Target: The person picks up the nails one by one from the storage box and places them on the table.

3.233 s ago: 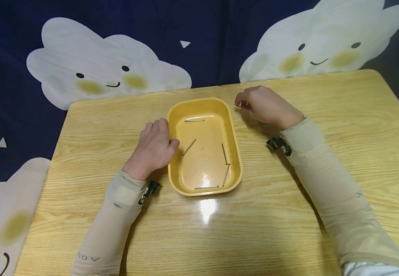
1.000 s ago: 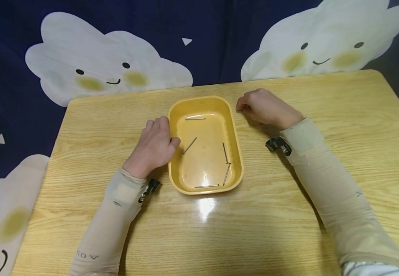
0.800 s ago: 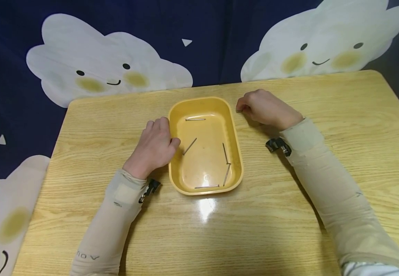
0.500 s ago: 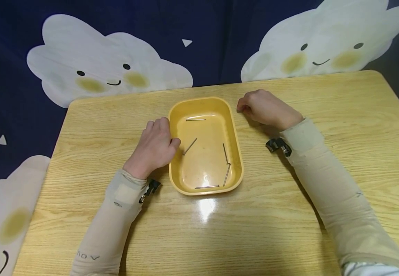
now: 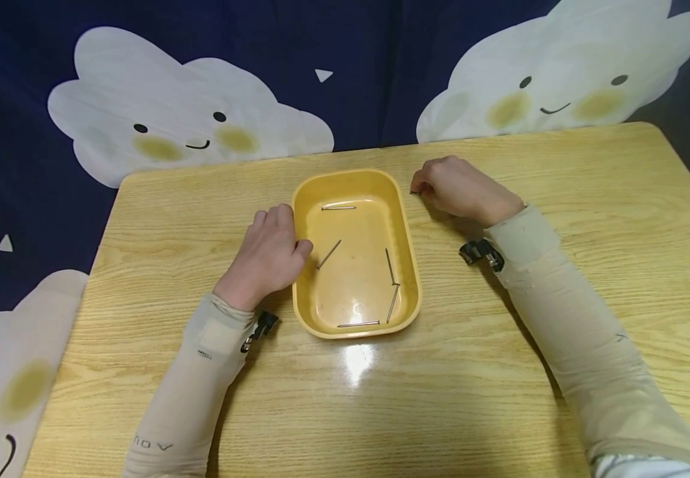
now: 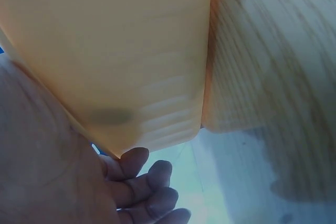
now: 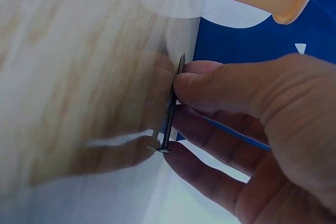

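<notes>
My left hand [image 5: 264, 255] grips the left rim of a yellow plastic tray [image 5: 353, 275], thumb over the rim, the other fingers outside. The left wrist view shows those fingers curled near the tray's outer wall [image 6: 142, 51]. Several steel nails lie scattered on the tray floor, among them one nail [image 5: 338, 208] near the far end and another [image 5: 328, 255] by my thumb. To the right of the tray's far corner, my right hand [image 5: 455, 189] pinches a single nail [image 7: 170, 111] at the tabletop, thumb against its shank, flat head by a lower fingertip.
The wooden table [image 5: 297, 411] ends at a dark blue curtain [image 5: 375, 66] with white smiling clouds. A small black wrist camera [image 5: 481, 252] sits on the right sleeve and a matching camera [image 5: 258, 330] on the left.
Compared with about three seconds ago, my right hand sits slightly nearer and lower, its fingertips closer together. My left hand, the tray and the nails in it stay put.
</notes>
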Action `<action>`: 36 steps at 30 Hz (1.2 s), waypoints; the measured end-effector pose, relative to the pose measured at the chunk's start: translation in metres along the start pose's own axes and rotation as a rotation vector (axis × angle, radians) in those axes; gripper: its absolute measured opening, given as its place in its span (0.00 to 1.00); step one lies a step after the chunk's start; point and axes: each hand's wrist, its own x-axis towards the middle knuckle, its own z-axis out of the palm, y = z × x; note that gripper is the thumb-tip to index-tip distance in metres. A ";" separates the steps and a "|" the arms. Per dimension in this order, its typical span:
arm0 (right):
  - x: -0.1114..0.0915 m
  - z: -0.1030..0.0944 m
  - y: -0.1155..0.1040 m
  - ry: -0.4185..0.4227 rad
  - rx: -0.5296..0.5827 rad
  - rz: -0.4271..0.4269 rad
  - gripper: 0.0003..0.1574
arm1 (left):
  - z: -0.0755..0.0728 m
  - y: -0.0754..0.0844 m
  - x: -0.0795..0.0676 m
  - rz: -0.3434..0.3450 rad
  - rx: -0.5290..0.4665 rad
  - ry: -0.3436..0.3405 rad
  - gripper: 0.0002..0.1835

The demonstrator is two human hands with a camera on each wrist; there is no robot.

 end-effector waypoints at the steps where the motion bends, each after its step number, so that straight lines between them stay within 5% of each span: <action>1: 0.000 0.000 0.000 0.000 0.000 -0.001 0.15 | 0.000 0.000 0.000 -0.001 -0.001 0.001 0.17; 36: -0.001 -0.008 -0.001 0.045 -0.043 -0.007 0.15 | 0.004 -0.001 0.008 -0.001 0.003 0.004 0.18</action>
